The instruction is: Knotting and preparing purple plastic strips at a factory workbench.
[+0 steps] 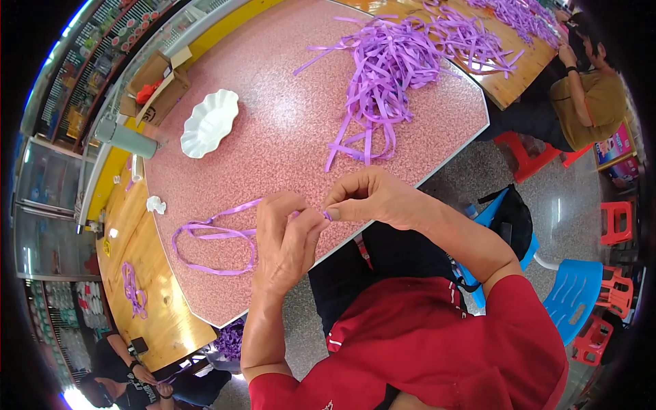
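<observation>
Near the front edge of the pink speckled table, my left hand (pixel 281 236) is closed with fingers pinched round a purple ribbon (pixel 217 272), which trails leftward in a loose loop on the tabletop. Close beside it, my right hand (pixel 372 198) pinches a small bit of purple ribbon between thumb and forefinger; the fingertips of both hands nearly meet. What lies inside the left fingers is mostly hidden. Beyond my hands, toward the back right, a tangled heap of purple ribbons (pixel 393 65) lies on the table.
A white scalloped dish (pixel 210 124), crumpled tissue (pixel 156 205), green bottle (pixel 126 139) and cardboard box (pixel 164 89) are at the left. More ribbons (pixel 133 290) lie on the wooden table (pixel 160 335). Other people sit at far right and lower left. A blue chair (pixel 574 301) stands at right.
</observation>
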Action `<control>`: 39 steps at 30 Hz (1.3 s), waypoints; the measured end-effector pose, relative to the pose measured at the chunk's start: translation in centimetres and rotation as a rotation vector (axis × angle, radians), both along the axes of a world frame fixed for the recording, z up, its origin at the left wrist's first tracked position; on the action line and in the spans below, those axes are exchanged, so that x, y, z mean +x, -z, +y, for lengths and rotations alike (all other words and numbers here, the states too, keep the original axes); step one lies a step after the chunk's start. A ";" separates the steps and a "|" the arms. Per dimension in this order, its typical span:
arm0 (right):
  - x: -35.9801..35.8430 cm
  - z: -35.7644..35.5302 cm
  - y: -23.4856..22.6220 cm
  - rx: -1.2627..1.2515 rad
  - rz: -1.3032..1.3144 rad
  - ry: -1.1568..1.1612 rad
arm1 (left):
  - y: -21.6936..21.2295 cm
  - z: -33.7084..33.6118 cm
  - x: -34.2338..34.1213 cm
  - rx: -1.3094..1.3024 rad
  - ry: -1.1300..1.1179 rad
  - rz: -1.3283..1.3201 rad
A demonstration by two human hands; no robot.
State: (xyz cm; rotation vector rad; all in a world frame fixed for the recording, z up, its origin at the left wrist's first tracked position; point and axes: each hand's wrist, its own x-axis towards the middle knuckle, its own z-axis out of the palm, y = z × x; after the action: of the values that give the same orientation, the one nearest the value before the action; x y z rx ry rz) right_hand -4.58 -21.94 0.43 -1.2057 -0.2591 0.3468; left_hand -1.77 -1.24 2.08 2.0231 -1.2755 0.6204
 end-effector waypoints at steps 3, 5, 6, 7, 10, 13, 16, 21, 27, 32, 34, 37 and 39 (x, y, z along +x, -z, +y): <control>-0.2 -0.1 -0.2 0.031 -0.019 -0.022 | 0.2 -0.1 -0.3 -0.105 -0.028 0.138; -0.4 0.2 -0.2 -0.027 -0.035 0.037 | 0.3 -0.4 -0.7 -0.118 -0.069 0.162; -0.4 0.4 -0.2 -0.084 -0.050 0.093 | 0.4 -0.6 -0.9 -0.132 -0.111 0.187; -0.5 0.6 -0.1 -0.084 -0.050 0.093 | 0.5 -0.8 -1.2 -0.132 -0.112 0.186; -0.5 1.2 0.2 -0.250 -0.153 0.245 | 0.3 -1.4 -1.9 -0.152 -0.179 0.282; -0.4 1.4 0.3 -0.428 -0.475 0.440 | -0.1 -1.7 -2.3 -0.216 -0.234 0.425; -0.3 1.0 0.0 -0.569 -0.675 0.481 | -0.2 -1.3 -2.1 -0.204 -0.256 0.554; -0.2 0.5 -0.2 -0.580 -0.701 0.345 | 0.1 -1.1 -1.9 -0.104 -0.268 0.460; -0.4 0.7 -0.2 -0.462 -0.347 0.264 | 0.4 -1.9 -1.7 -0.028 -0.346 0.260; -0.3 1.0 1.0 -0.343 -0.277 0.266 | 0.9 -1.7 -1.2 -0.058 -0.301 0.423; -0.2 1.0 1.0 -0.340 -0.282 0.272 | 0.8 -1.7 -1.1 -0.073 -0.271 0.467; -0.3 1.2 0.6 -0.435 -0.418 0.353 | 0.8 -1.8 -1.3 -0.124 -0.254 0.554; -0.4 1.4 0.5 -0.499 -0.432 0.417 | 0.6 -1.8 -1.6 -0.140 -0.256 0.520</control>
State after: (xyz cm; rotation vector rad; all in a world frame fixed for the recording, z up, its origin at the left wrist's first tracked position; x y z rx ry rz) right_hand -4.94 -20.58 -0.06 -1.7851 -0.2928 -0.2357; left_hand -3.41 -3.05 1.51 2.0614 -0.6587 0.2543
